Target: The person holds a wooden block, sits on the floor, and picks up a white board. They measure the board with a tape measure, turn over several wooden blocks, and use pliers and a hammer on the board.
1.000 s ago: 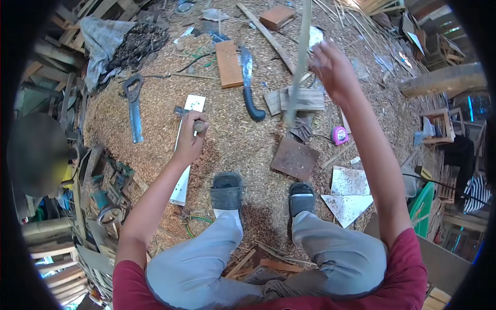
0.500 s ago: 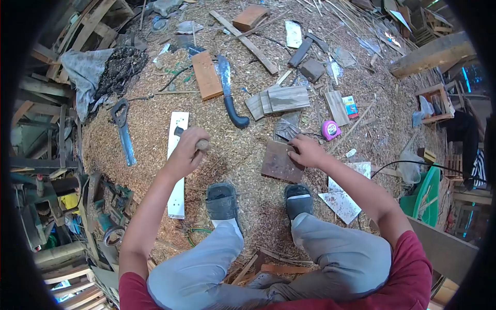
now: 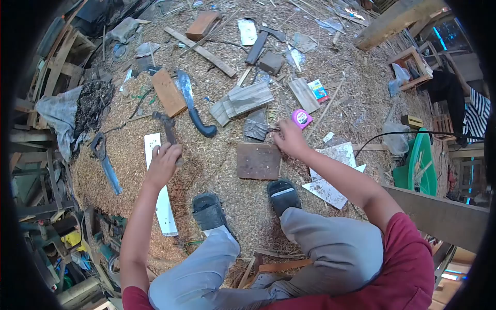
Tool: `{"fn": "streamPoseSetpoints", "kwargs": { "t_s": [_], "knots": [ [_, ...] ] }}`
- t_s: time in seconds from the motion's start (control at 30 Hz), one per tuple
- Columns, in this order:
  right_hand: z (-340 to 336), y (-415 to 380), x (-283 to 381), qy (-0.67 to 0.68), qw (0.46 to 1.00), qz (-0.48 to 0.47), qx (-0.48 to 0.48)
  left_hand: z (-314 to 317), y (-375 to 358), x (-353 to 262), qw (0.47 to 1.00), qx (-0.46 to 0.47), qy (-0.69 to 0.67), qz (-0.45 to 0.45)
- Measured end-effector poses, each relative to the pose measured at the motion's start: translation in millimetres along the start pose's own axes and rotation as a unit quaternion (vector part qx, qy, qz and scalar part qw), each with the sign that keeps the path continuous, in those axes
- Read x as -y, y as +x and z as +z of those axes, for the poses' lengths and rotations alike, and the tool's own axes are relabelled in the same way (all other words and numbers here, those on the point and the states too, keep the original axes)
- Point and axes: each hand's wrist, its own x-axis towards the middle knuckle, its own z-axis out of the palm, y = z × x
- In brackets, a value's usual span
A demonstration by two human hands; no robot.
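My left hand is closed around the handle of a hammer, whose dark head points away from me. Beneath and beside that hand lies a long white strip with small dark spots. My right hand has its fingers drawn together at the edge of a clear plastic bag with dark thin pieces by it; what the fingertips pinch is too small to make out. Just below the bag sits a brown wooden block, between my hands. A pink tape measure lies close to my right hand.
A big curved-handled knife, a handsaw, an orange-brown block and grey wood pieces lie on wood shavings. White speckled boards are at right, near a green basin. A person in striped clothing is at far right.
The view has shifted, moving the scene leftward. My right hand has left the brown block and moved to the bag's edge. The hammer in my left hand has turned, its head now pointing forward.
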Motion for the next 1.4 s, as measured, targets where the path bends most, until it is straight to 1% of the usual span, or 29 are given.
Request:
{"fn": "streamPoseSetpoints", "kwargs": {
  "t_s": [0.07,0.1,0.2,0.3,0.33,0.43,0.47,0.53,0.57,0.6,0.7,0.73,0.83,0.93,1.03,1.07,1.13,1.17,1.23,1.27,1.33,1.4],
  "knots": [
    [-17.5,0.5,-18.5,-0.119,0.989,-0.015,-0.089,2.6,-10.3,-18.6,1.0,0.021,0.012,-0.001],
    [-25.1,1.5,-28.1,-0.178,0.975,-0.023,-0.133,6.3,-16.3,-23.4,0.999,0.043,0.01,0.011],
    [-40.3,-1.4,-62.4,-0.155,0.986,-0.013,-0.052,17.7,-35.8,-26.2,0.993,0.109,0.017,0.047],
    [-54.4,5.6,-80.6,-0.134,0.991,-0.002,0.029,27.7,-51.2,-21.1,0.984,0.177,0.016,0.023],
    [-54.9,4.9,-81.7,-0.128,0.991,0.013,0.027,29.2,-53.7,-18.7,0.975,0.221,0.018,0.017],
    [-69.8,-9.8,-81.4,-0.121,0.99,0.068,0.01,34.0,-60.2,-16.7,0.963,0.266,0.022,0.027],
    [-77.4,-17.0,-79.4,-0.085,0.992,0.085,-0.025,35.6,-60.1,-16.4,0.961,0.275,0.011,0.012],
    [-72.5,-28.9,-93.4,-0.133,0.975,0.16,-0.078,38.5,-58.7,-20.5,0.956,0.293,-0.015,-0.018],
    [-70.3,-31.8,-103.7,-0.159,0.962,0.196,-0.106,39.8,-56.8,-21.1,0.959,0.282,-0.022,-0.024],
    [-63.3,-33.0,-122.6,-0.151,0.95,0.251,-0.106,41.2,-56.3,-22.5,0.962,0.271,-0.03,-0.029],
    [-63.4,-34.8,-127.2,-0.179,0.922,0.325,-0.11,46.5,-55.3,-24.3,0.964,0.262,-0.04,-0.024],
    [-63.2,-35.7,-126.1,-0.209,0.927,0.293,-0.105,47.7,-55.3,-23.3,0.964,0.262,-0.039,-0.02],
    [-59.1,-32.3,-108.0,-0.225,0.957,0.135,-0.127,50.1,-56.2,-20.4,0.964,0.26,-0.054,-0.02],
    [-42.5,-17.6,-70.0,-0.065,0.996,0.003,-0.068,50.5,-59.5,-13.6,0.964,0.257,-0.064,-0.014],
    [-24.1,-8.7,-13.6,-0.056,0.985,-0.158,-0.034,37.0,-65.2,-8.1,0.962,0.261,-0.075,-0.014],
    [-20.8,-6.7,3.0,-0.025,0.984,-0.175,-0.007,26.5,-65.6,-6.1,0.96,0.259,-0.103,-0.018],
    [-7.2,-2.9,32.7,0.042,0.974,-0.217,0.049,11.8,-70.5,-0.6,0.955,0.272,-0.102,-0.061],
    [-3.8,-1.0,42.9,0.016,0.97,-0.235,0.063,0.3,-76.9,2.1,0.951,0.281,-0.102,-0.082],
    [-1.2,0.1,47.3,-0.037,0.959,-0.27,0.078,-26.7,-87.9,10.1,0.968,0.23,-0.074,-0.062],
    [-3.1,-0.7,47.1,-0.048,0.959,-0.27,0.07,-48.8,-93.3,9.1,0.972,0.212,-0.066,-0.073],
    [-0.6,-6.2,49.7,-0.068,0.959,-0.267,0.071,-114.1,-102.2,-13.1,0.98,0.151,-0.011,-0.131],
    [-2.5,-19.4,39.5,-0.08,0.965,-0.241,0.067,-167.1,-106.5,-43.2,0.981,0.092,0.019,-0.172]
  ]
}}
